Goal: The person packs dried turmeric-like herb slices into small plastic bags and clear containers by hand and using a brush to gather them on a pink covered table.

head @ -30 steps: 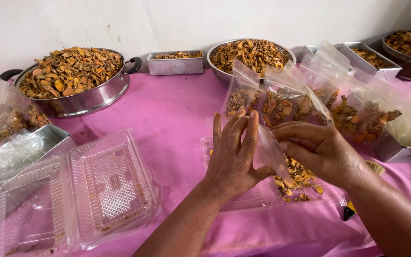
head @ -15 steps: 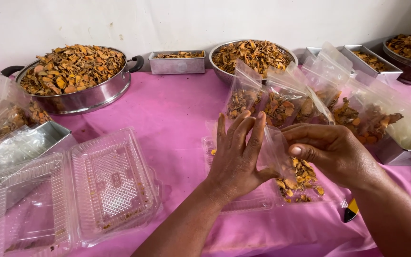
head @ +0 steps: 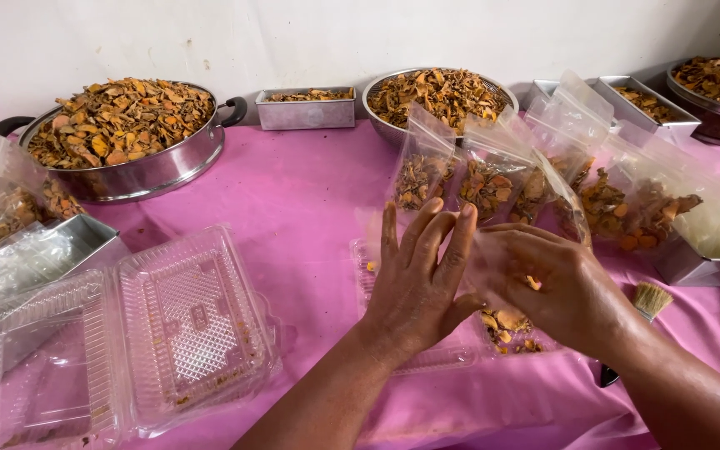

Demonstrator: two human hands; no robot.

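Observation:
My left hand [head: 418, 287] is raised with its fingers straight up and pressed against a small clear plastic bag [head: 483, 260]. My right hand [head: 556, 292] curls around the bag's other side, and a yellow-orange dried slice shows between its fingers. Both hands hover over a shallow clear tray [head: 427, 360] on the pink tablecloth, which holds a small heap of dried orange-brown slices [head: 506, 323]. How much is inside the bag is hidden by my hands.
Filled clear bags [head: 493, 179] stand behind my hands. A big pan [head: 127, 137], a metal bowl [head: 439, 92] and small tins [head: 306, 108] of dried slices line the wall. Open clamshell boxes [head: 189, 325] lie at left. A brush [head: 650, 298] lies at right.
My right hand has moved left and closed in around the bag, against my left hand. The left hand has stayed in place with its fingers upright.

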